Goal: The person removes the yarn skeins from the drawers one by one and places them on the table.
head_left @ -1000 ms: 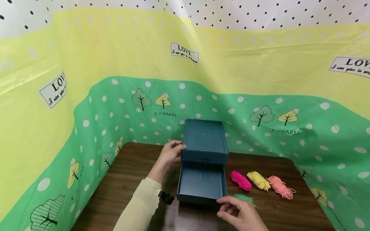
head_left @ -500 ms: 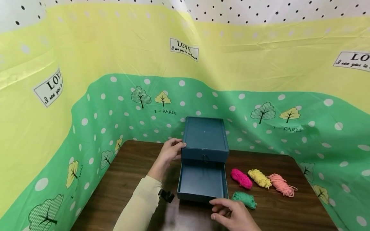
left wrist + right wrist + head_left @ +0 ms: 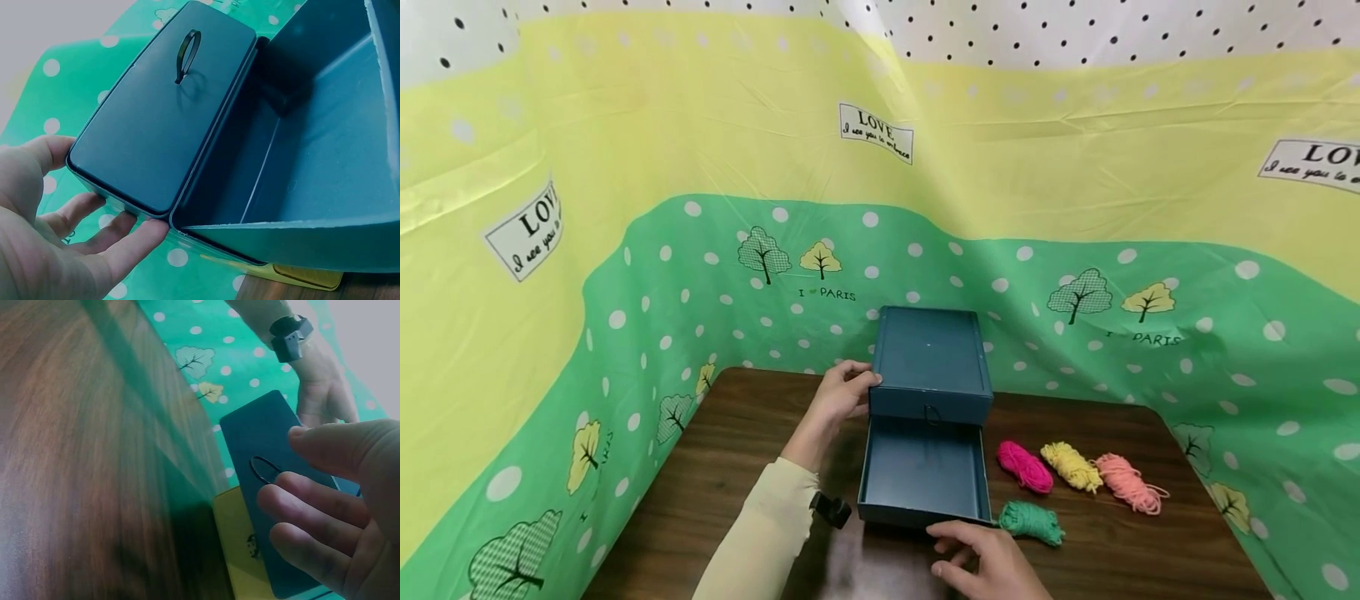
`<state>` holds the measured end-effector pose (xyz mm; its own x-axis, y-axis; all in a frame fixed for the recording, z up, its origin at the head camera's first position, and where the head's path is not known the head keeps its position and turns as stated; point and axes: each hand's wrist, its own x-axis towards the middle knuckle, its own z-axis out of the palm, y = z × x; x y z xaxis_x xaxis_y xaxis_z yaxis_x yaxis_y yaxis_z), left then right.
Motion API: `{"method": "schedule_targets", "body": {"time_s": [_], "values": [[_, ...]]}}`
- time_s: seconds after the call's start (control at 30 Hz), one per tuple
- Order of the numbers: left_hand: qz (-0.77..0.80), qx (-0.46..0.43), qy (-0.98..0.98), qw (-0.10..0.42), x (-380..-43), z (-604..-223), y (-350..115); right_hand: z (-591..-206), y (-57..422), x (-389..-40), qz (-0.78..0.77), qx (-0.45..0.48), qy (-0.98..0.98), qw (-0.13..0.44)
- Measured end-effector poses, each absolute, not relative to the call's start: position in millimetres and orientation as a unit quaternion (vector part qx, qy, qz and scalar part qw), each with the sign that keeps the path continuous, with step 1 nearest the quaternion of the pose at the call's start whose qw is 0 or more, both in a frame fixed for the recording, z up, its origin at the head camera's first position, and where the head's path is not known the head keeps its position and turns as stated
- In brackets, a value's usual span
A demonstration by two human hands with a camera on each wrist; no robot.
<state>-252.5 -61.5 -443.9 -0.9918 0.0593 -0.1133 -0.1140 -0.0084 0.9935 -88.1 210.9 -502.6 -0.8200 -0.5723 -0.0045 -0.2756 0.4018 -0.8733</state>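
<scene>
A dark blue two-tier drawer box [image 3: 929,350] stands at the back of the table. Its lower drawer [image 3: 925,479] is pulled out, bare inside; the upper drawer's front [image 3: 150,119] is flush and carries a black loop [image 3: 188,55]. My left hand [image 3: 842,392] rests against the box's left side, thumb at the top edge, fingertips on the side wall. My right hand [image 3: 985,558] hovers by the lower drawer's front with loosely bent fingers and nothing in them; whether a fingertip touches the front, I cannot tell.
Right of the box lie balls of yarn: magenta [image 3: 1025,467], yellow [image 3: 1071,467], coral [image 3: 1130,483] and green [image 3: 1032,522]. A yellow surface [image 3: 237,544] shows beneath the blue box. Patterned cloth [image 3: 760,150] hangs behind the brown table [image 3: 722,475].
My right hand has slid left along the lower drawer's front, bringing the green yarn fully into sight. My left hand and the box stay where they were.
</scene>
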Motion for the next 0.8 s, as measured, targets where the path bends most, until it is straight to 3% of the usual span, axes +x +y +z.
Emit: {"method": "schedule_targets", "body": {"time_s": [0.8], "values": [[0.706, -0.013, 0.706, 0.054, -252.4, -446.1, -60.3, -521.0, 196.4, -92.4, -0.419, -0.259, 0.860, 0.134]]}}
